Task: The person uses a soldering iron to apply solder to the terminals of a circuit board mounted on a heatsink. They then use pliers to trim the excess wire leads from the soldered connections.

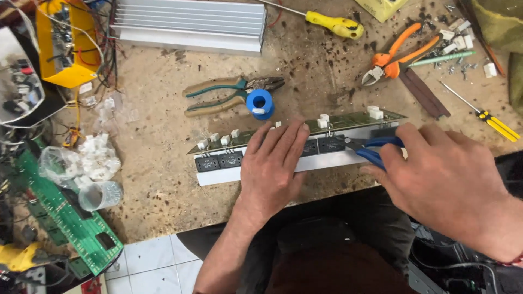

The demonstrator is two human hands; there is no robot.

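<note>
A long narrow circuit board [348,120] with small white connectors and black square transistors [219,160] stands against a white metal bar [218,176] near the bench's front edge. My left hand [271,166] lies flat over the middle of this assembly, fingers spread, pressing on it. My right hand [444,182] grips a blue-handled cutting tool [375,148] whose metal tip points left at the transistors near the board's right end.
Green-handled pliers [218,95] and a blue spool [260,103] lie behind the board. A finned aluminium heatsink [190,23], yellow screwdriver [333,24], orange cutters [400,54] and a yellow-striped screwdriver [493,122] sit farther back. A green circuit board [71,218] and a bag of white connectors [87,160] lie left.
</note>
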